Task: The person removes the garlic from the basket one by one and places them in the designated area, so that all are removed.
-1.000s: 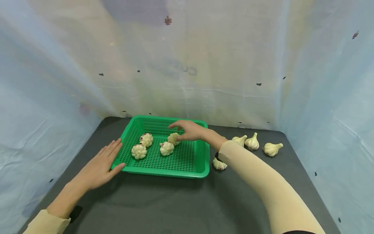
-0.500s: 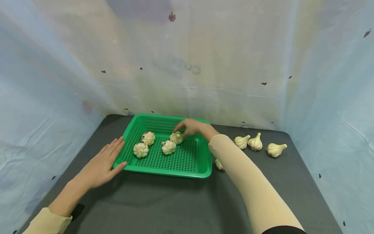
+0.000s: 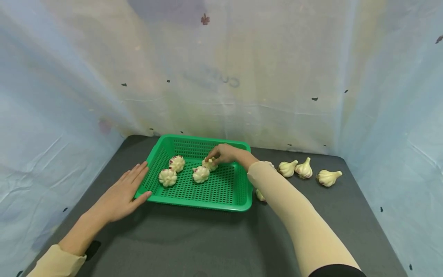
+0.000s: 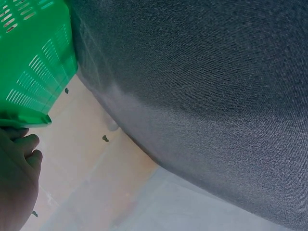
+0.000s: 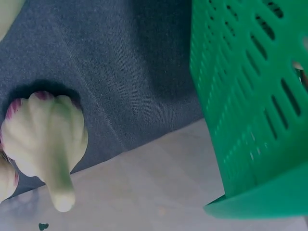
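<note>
Cream-white, ribbed garlic bulb with a stubby stem point(image 3: 209, 166), and it's down on the floor of the green, slotted plastic basket point(image 3: 194, 204), toward the far side, with the right hand point(image 3: 225, 153) right on it, thumb and fingers pinching round the top! Just in front of it sits a lumpy white bulb with purple flecks point(image 3: 200, 174); over to the left, a purple-spotted bulb point(image 3: 177, 164) and a round, plain cream bulb point(image 3: 167, 177) nestle together. And the left hand point(image 3: 119, 196)? Grasping nothing, fingers straight, palm down, lying against the basket's left rim. Out on the dark grey, cloth-textured counter point(image 3: 166, 246), right of the basket, a long-necked ivory bulb point(image 3: 287, 169) leans close to an upright, purple-tinged bulb point(image 3: 303, 169), with a sideways-lying pale bulb point(image 3: 328, 178) farther right. One more, a half-hidden yellowish bulb point(image 3: 260, 195), peeks out between basket and cream sleeve point(image 3: 297, 215). Behind it all hangs pale, cloudy sheeting point(image 3: 270, 69) dotted with dark marks.
</note>
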The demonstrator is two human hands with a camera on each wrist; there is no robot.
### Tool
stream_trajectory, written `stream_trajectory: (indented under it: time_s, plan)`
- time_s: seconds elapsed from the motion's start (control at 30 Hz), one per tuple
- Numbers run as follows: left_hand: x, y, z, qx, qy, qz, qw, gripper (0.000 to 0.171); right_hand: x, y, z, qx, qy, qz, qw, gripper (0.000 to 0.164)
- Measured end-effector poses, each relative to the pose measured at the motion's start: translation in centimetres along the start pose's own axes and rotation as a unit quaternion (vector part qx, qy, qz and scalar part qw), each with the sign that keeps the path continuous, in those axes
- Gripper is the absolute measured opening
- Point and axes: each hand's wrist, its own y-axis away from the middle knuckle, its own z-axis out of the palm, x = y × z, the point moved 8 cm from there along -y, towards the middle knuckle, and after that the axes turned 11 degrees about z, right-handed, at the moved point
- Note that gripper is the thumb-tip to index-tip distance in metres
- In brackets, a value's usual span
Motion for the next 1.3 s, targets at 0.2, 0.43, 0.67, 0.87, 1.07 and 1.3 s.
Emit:
stream_trajectory:
  time_s: [0.2,0.43,0.67,0.87,1.07,1.3]
  plan:
    - [0.3,-0.1,-0.1,0.0,0.0,0.001,1.0,0.083,0.0,0.4,-0.3,0.003,-0.01,0.011,1.0,0.038]
    - [0.0,-0.1,-0.2,0.002,-0.002,0.003,1.0,0.083,-0.3,1.2,-1.0,0.004,-0.003,0.02,1.0,0.039]
    - [-0.4,-0.2,-0.1,0.008,-0.002,0.006,0.9999,0.084,-0.9,2.7,-2.5,0.042,-0.004,-0.011,0.999,0.037]
    - [-0.5,-0.3,0.0,0.008,-0.001,0.009,0.9999,0.084,-1.4,4.9,-3.7,0.093,-0.024,-0.038,0.995,0.034]
    - [-0.6,-0.1,0.0,0.013,-0.002,0.005,0.9999,0.083,-0.9,7.4,-4.7,0.141,-0.097,-0.036,0.985,0.034]
    - [-0.6,-0.2,0.1,0.011,-0.002,0.011,0.9999,0.083,-0.5,10.7,-5.3,0.197,-0.158,-0.064,0.966,0.032]
